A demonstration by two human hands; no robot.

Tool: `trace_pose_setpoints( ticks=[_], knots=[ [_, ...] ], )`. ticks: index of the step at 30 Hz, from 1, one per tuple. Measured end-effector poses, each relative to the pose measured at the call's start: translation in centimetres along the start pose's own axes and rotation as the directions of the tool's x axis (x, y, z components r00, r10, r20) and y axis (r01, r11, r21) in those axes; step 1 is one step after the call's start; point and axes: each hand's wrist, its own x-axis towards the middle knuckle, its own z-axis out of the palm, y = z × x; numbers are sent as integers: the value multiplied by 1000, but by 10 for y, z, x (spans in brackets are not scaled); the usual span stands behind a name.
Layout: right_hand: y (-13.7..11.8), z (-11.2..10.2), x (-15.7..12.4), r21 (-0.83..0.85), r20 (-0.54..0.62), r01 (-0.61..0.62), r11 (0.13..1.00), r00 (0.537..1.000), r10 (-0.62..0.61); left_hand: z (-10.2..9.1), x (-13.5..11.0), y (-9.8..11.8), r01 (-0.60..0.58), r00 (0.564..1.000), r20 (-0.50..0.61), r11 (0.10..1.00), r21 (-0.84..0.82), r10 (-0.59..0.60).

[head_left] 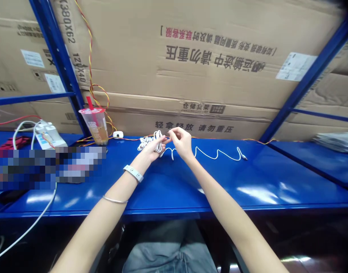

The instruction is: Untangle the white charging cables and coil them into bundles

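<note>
"So why's your left hand [155,147] held up like that?"

"Well, half-curled fingers stop the loops of thin white cable [145,142] from slipping. My right hand [181,142] pinches the strand just beside it; the slack lies wavy on the blue metal bench [247,182]."

The upper carton [219,30] reads "请勿重压" upside down; the lower carton [151,113], "仓储货架" and "轻拿轻放 请勿重压".
</note>
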Motion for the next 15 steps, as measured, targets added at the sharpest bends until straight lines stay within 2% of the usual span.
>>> trace_pose_setpoints(
  ticks=[3,6,8,10,12,14,15],
  knots=[
    [0,2,0,97,41,-32,995,999,28,2,-2,3,56,998,8,985,-164,-55],
    [-1,2,2,168,53,-74,983,996,66,3,-2,4,33,999,24,983,-180,-29],
    [-2,1,3,208,43,-111,972,994,104,3,-1,3,-15,1000,-14,988,-151,13],
    [-3,-1,5,247,13,-136,960,991,137,2,0,1,-99,991,-94,994,-44,95],
    [-2,-3,8,247,-46,-137,959,987,153,-1,1,0,-211,957,-167,965,156,237],
    [1,-6,9,175,-137,-123,977,980,148,-4,1,1,-335,876,-179,833,440,447],
    [3,-7,9,121,-187,-117,986,973,138,-6,1,2,-383,815,-146,709,592,561]
  ],
)
